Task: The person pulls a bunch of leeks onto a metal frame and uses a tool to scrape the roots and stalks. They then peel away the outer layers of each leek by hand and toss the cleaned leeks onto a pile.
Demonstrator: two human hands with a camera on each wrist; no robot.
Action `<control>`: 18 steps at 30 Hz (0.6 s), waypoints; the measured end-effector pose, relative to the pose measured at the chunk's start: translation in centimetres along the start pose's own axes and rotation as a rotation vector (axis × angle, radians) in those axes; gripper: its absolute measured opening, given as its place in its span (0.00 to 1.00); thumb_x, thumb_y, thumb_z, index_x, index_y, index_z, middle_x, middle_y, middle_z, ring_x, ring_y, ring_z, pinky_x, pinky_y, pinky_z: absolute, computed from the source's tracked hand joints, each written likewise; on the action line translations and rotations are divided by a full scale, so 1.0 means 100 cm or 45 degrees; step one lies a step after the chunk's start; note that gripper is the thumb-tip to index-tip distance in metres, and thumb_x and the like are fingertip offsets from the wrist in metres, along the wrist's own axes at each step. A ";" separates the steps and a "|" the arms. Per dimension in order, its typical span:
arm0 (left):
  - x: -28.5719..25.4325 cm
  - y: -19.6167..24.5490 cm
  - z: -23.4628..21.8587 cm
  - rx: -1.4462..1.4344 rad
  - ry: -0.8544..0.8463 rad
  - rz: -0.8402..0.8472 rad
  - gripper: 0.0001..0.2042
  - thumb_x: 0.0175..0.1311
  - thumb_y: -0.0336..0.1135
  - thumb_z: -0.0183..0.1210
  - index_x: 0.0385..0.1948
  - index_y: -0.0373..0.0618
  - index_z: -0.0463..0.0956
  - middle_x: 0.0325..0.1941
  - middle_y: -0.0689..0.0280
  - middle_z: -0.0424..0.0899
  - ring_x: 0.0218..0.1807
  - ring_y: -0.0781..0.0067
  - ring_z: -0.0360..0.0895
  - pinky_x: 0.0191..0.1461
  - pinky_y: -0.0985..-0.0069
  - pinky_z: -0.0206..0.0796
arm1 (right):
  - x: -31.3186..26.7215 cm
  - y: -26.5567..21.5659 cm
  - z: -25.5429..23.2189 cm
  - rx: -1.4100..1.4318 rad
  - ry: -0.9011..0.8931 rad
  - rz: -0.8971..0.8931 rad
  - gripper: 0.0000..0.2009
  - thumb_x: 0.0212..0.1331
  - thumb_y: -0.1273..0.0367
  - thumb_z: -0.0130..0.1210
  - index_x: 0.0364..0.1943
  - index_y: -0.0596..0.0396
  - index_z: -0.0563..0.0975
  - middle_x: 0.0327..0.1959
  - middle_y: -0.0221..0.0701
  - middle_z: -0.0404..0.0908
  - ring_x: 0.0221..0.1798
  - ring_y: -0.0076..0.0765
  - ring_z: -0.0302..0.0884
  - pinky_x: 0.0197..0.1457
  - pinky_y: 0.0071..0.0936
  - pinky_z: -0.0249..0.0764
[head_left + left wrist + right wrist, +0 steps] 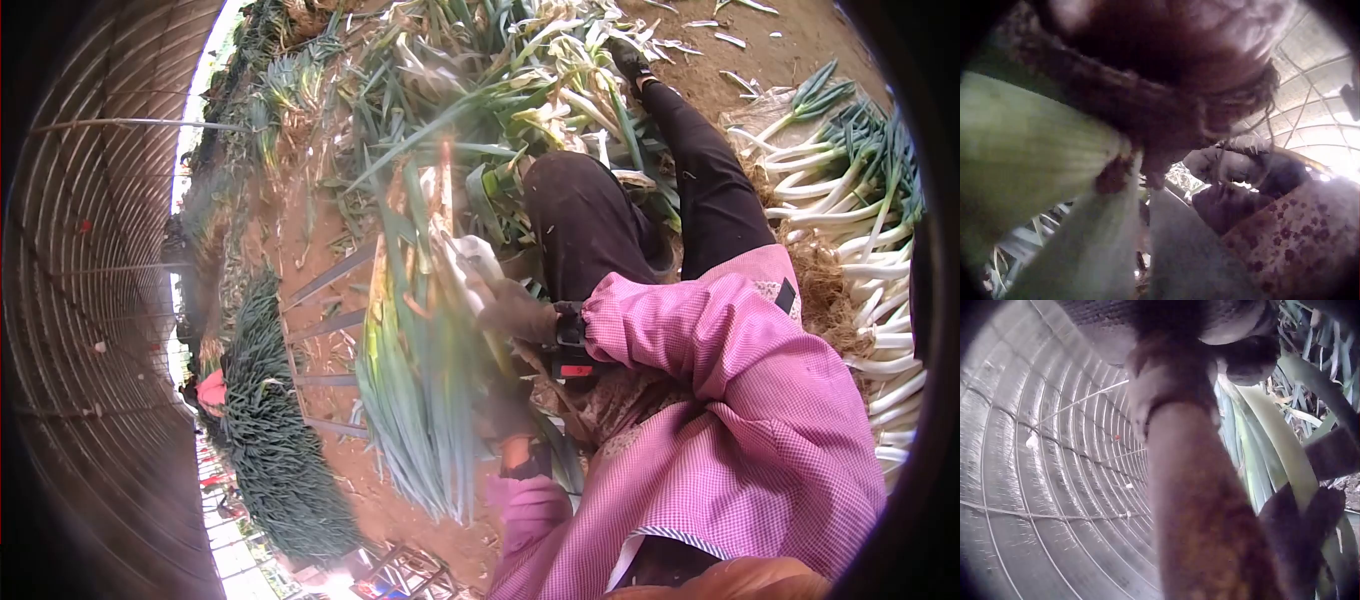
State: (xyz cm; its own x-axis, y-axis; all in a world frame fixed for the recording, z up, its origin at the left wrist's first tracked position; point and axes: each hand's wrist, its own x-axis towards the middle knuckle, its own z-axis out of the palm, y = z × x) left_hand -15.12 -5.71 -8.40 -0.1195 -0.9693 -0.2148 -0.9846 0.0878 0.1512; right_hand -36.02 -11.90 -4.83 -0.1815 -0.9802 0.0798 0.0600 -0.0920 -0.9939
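Note:
Both gloved hands are around a bunch of green onions [410, 370], whose long leaves fan out in front of the person's lap. My left hand [506, 408], dark-gloved and blurred, grips the leaves low on the bunch. Broad green leaves [1041, 144] spread out under it in the left wrist view. My right hand [518, 312] is higher up, beside the pale stalks [470, 262]. In the right wrist view its fingers curl round a thick brown shaft [1194, 487], which looks like a stick or tool handle; its far end is hidden by the hand.
Peeled leaves heap [560, 80] beside the person's legs. White-stemmed onions [850, 220] with roots lie in a row at the right. A long pile of green onions [275, 440] and grey slats [335, 325] are on the left. A ribbed greenhouse roof [100, 250] curves overhead.

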 end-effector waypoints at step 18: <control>0.007 -0.063 0.016 0.519 -0.019 0.429 0.17 0.59 0.49 0.52 0.43 0.49 0.75 0.38 0.57 0.80 0.37 0.53 0.78 0.38 0.59 0.68 | -0.034 -0.013 -0.010 0.087 -0.162 0.377 0.19 0.43 0.70 0.54 0.44 0.62 0.75 0.32 0.38 0.79 0.36 0.34 0.77 0.41 0.30 0.72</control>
State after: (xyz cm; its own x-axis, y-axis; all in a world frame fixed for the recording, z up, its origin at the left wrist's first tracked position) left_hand -9.19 -6.55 -11.03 -0.4366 -0.8690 -0.2328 -0.8608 0.4787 -0.1727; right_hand -36.49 -8.23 -3.92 -0.0221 -0.9798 -0.1987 0.1583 0.1929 -0.9684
